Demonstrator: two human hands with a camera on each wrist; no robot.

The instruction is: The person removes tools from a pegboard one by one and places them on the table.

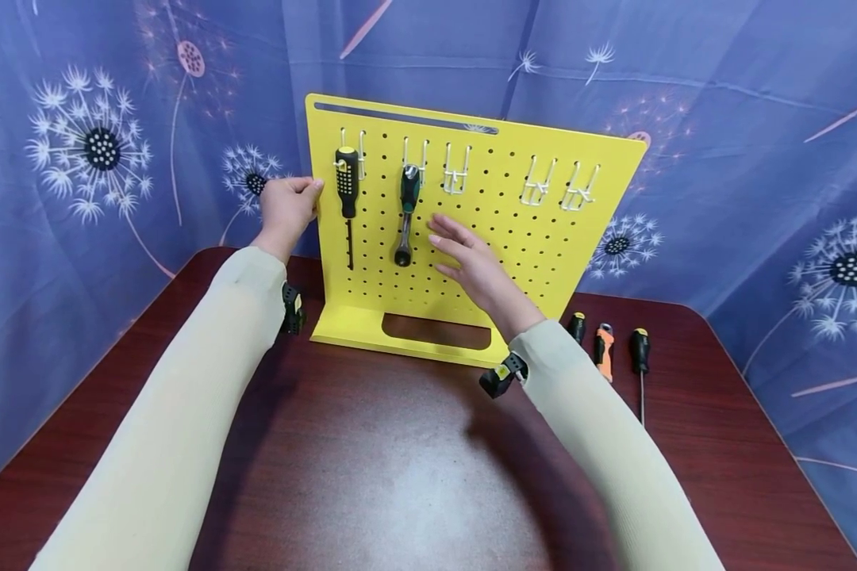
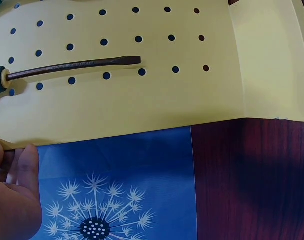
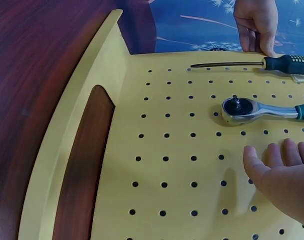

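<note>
1. Currently, desk [image 1: 400, 444] underlies the whole setup.
2. Yellow pegboard [image 1: 487, 208] stands upright on it.
3. Left hand [image 1: 288, 208] pinches the pegboard's left edge; right hand [image 1: 474, 266] has its fingers loosely extended, slightly apart, near the ratchet but apart from it.
4. Screwdriver [image 1: 347, 182] hangs blade-down at the pegboard's left.
5. Ratchet [image 1: 409, 194] hangs head-down between screwdriver and right hand.

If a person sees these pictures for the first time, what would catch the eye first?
Probably the bright yellow pegboard, standing on the dark red table mid-view. Next might come the screwdriver and the ratchet, hanging on its left half. Then the hands: the left hand holds the board's left edge, the right hand is just right of the ratchet.
</note>
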